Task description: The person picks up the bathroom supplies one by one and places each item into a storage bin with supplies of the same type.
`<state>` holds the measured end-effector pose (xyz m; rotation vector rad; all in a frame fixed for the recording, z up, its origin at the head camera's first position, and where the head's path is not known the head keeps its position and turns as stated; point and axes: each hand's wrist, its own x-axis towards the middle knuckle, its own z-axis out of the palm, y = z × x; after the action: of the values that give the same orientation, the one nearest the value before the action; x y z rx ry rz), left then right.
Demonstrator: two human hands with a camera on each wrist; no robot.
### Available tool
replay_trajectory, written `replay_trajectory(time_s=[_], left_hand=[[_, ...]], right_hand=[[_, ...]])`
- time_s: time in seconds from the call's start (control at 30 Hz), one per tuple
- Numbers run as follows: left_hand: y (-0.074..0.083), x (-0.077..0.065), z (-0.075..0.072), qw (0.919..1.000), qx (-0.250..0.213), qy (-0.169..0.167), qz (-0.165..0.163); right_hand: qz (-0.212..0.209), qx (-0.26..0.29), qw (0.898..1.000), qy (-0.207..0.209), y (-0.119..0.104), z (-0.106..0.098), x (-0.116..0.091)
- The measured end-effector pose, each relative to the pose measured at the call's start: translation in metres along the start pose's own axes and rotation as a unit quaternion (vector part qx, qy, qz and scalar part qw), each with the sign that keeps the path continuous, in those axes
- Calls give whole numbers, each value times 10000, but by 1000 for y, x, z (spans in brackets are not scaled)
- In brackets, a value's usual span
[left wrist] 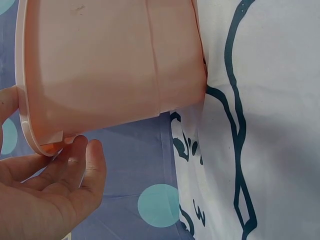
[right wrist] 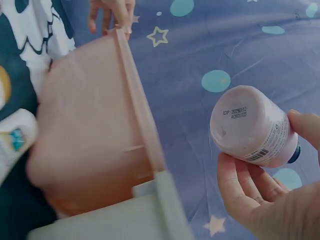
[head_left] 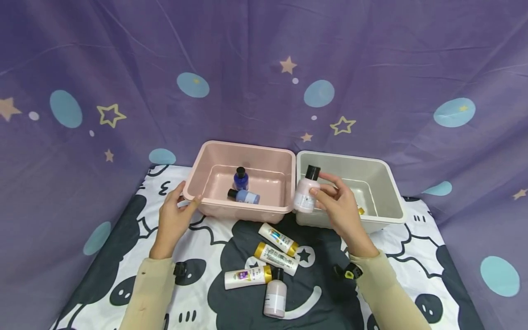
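Note:
My left hand grips the front left corner of the pink plastic bin, thumb on the rim and fingers beneath it. In that bin are a dark blue bottle, standing, and a light blue bottle lying on its side, both black-capped. My right hand holds a pale pink bottle with a black cap between thumb and fingers, above the edge where the two bins meet. The right wrist view shows the base of this pale pink bottle with printed text.
A grey-white bin stands against the pink one's right side, a bit of gold showing inside. On the patterned cloth in front lie white tubes with gold caps and another pale pink bottle. A purple curtain hangs behind.

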<state>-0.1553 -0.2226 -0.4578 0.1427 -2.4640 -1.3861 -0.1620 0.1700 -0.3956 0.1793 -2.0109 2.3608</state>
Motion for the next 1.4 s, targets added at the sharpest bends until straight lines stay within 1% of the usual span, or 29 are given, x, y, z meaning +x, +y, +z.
replay_trajectory(time_s=[0.07,0.17,0.27,0.4,0.5,0.6,0.7,0.93,1.1,1.23,1.3,1.4], left_hand=[[0,0,0,10000,-10,-2,5],[-1,1,0,10000,-28,8,36],[-2,2,0,10000,-23,21,64],[-3,3,0,10000,-3,34,94],[-3,3,0,10000,17,40,74],[-3,3,1,9999,13,56,84],[-2,4,1,9999,-8,86,132],[-2,4,1,9999,-36,102,88],[-2,3,2,9999,-53,111,68],[-3,3,2,9999,-51,127,16],[-4,3,3,9999,-59,124,-20],[-5,2,3,9999,-62,126,-46]], right_hand=[[95,8,9999,-96,-7,6,14],[208,-123,9993,-271,-16,18,37],[298,-222,9983,-449,-20,30,62],[353,-419,9962,-676,-18,46,95],[457,-496,9948,-757,-15,59,116],[652,-459,9934,-822,-11,70,133],[851,-572,9904,-929,-7,79,146],[1109,-1195,9794,-1193,15,95,169],[1114,-1666,9703,-1356,28,101,175],[1070,-2225,9576,-1484,35,105,176],[1066,-2324,9565,-1408,37,105,176],[1058,-2126,9635,-1234,39,106,175]])
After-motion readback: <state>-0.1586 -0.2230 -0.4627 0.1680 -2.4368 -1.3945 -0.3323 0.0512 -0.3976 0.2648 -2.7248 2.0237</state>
